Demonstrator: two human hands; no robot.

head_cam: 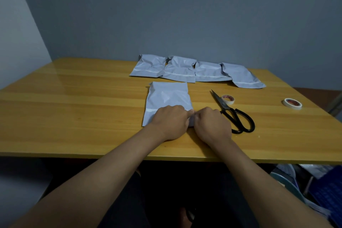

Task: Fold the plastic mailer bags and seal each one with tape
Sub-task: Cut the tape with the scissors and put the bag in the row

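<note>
Gripping near edge of mailer bag, left hand and right hand curling fingers onto its lower right corner, knuckles almost touching. Bag lying flat on wooden table, near front edge. Scissors lying just beside right hand. Four bags sitting in row behind. Two tape rolls resting at right.

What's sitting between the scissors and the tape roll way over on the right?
In the head view, another tape roll sits just right of the scissors blades. Past it, bare table runs to the far right tape roll.
</note>
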